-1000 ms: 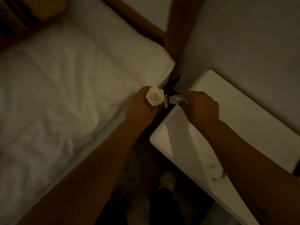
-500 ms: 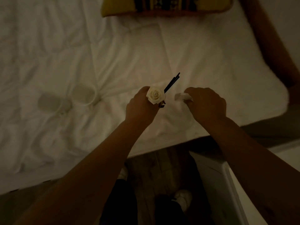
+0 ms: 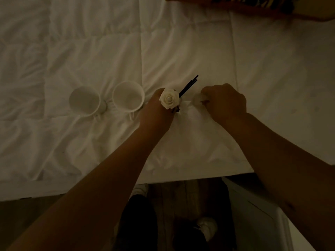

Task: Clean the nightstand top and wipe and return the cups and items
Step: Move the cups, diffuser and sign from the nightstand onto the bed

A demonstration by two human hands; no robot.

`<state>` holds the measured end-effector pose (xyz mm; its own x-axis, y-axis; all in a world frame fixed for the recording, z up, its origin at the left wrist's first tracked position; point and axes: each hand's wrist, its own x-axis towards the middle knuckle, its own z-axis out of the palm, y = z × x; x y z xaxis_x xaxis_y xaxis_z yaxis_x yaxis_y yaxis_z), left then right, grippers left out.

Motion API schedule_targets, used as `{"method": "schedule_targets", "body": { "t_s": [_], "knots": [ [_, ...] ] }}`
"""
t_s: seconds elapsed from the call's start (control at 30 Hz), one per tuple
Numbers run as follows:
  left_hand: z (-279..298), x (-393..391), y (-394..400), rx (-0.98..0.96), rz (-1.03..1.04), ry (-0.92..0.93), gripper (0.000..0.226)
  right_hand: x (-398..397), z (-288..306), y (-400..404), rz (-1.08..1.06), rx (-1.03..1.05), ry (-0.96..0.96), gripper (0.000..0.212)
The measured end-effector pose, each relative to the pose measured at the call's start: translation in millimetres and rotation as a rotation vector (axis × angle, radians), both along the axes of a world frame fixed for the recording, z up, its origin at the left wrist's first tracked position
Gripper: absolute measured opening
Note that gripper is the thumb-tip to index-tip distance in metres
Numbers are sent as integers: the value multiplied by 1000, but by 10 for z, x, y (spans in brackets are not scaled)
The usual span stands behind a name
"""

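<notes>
My left hand [image 3: 156, 113] grips a small diffuser holder topped by a white rose [image 3: 169, 100] with black reed sticks [image 3: 188, 86] poking up and right; the holder itself is hidden in my fist. It is low over the white bed cover [image 3: 181, 51]. My right hand [image 3: 224, 104] pinches a crumpled white tissue [image 3: 198, 98] just right of the rose. Two white cups stand upright on the bed left of my left hand: the nearer cup [image 3: 127, 96] and the farther cup [image 3: 85, 101].
A yellow patterned cushion [image 3: 253, 8] lies at the top right of the bed. The white nightstand [image 3: 262, 220] edge shows at the bottom right, beside the wooden floor [image 3: 183, 198] and my feet.
The view swung left from the nightstand to the bed. Both hands, still holding rose holder and tissue, now hover lower over the cover, beside the two cups.
</notes>
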<state>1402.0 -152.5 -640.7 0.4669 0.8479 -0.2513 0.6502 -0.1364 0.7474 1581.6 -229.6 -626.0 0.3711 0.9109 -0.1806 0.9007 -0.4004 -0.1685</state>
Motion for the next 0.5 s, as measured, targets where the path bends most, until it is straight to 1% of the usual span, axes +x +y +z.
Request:
{"method": "schedule_targets", "body": {
  "t_s": [0.07,0.13,0.2,0.3,0.37,0.5],
  "knots": [
    [-52,5,44,-19,-20,-3,25,0,-79,7,0,-10,2,15],
    [-88,13,76,-68,-19,-28,17,2,-133,10,-4,-8,-4,14],
    [-113,29,99,-73,-46,-7,11,1,-170,22,-12,-11,-8,12],
    [-129,43,107,-103,-35,-1,19,0,-209,33,-1,-24,-5,11],
    [-120,52,95,-99,-42,5,17,-4,-225,26,15,-24,-21,11],
    [-71,57,114,-35,-104,61,11,-24,-204,-5,38,-58,-48,23]
  ]
}}
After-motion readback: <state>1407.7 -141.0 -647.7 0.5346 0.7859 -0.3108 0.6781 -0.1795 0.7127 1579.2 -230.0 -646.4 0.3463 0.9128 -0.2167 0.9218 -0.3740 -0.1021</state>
